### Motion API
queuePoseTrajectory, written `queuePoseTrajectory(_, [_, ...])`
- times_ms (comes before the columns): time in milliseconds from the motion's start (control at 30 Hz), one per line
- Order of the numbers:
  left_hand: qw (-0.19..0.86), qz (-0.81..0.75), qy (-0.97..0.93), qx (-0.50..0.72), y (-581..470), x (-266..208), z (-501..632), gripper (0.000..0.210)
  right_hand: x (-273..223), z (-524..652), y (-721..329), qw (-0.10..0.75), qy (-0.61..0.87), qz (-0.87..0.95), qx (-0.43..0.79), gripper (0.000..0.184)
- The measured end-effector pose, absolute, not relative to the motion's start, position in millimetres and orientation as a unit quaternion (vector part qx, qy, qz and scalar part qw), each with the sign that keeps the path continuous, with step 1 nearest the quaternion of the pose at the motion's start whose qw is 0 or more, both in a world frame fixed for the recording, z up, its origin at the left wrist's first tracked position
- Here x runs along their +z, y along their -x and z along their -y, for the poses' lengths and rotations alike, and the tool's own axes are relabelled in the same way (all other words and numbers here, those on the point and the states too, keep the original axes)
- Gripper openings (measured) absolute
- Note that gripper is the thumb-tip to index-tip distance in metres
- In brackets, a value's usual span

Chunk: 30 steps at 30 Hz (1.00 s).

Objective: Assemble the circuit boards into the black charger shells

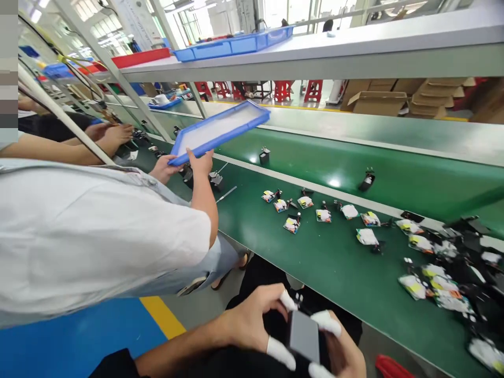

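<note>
Two hands, both the wearer's own, meet low and close over the lap, fingertips capped in white cots. Left hand (pixel 252 320) curls over the upper left edge of a small grey rectangular block (pixel 304 336); right hand (pixel 342 349) cups it from the right and beneath. Both are closed on the block, narrow, with no spare span between fingers and part.

Block: flat grey face up toward the camera, long axis running away from the body and slightly left, near end down between the palms, far end toward the belt. Dark housing shows under it; what it is cannot be told.

Risk, as a judgement: the grip is on the edges only, over open floor, so a slip of the smooth cots could drop the block to the ground.

Just beyond the hands: green conveyor belt (pixel 334 262). To the right of the right hand, a dense heap of small circuit boards (pixel 441 283) with black parts. Ahead, single boards (pixel 292 224) in a loose row.

Left of the left hand: a co-worker in a white shirt (pixel 90 236), whose hand (pixel 200 163) holds up a blue tray (pixel 220 128), tilted. A careless swing of the tray could sweep loose boards.

Farthest: shelf with blue bins (pixel 232 47), cardboard boxes (pixel 378 102).
</note>
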<state>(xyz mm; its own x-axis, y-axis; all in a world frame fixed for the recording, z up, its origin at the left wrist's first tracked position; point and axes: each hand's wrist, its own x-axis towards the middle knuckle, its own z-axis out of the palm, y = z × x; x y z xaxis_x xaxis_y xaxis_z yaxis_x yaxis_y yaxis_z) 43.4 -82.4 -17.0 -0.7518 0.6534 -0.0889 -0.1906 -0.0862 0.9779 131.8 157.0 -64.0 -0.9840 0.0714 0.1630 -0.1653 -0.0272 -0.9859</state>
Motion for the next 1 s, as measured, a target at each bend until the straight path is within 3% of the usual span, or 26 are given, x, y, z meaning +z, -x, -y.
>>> queuePoseTrajectory(100, [0.332,-0.567,-0.143,0.740,-18,1,67,0.077,-46,-150,-102,0.072,0.033,0.630,0.772,0.051])
queuePoseTrajectory(200, [0.302,-0.557,-0.121,0.764,8,8,53,0.067,-28,-146,-70,0.085,0.099,0.570,0.811,0.057])
queuePoseTrajectory(667, [0.136,-0.561,-0.046,0.815,7,27,23,0.047,1,-140,-52,0.044,0.143,0.511,0.847,0.047])
queuePoseTrajectory(1000, [0.139,-0.526,-0.003,0.839,5,14,-2,0.056,-1,-86,-61,0.171,0.236,0.405,0.866,0.041])
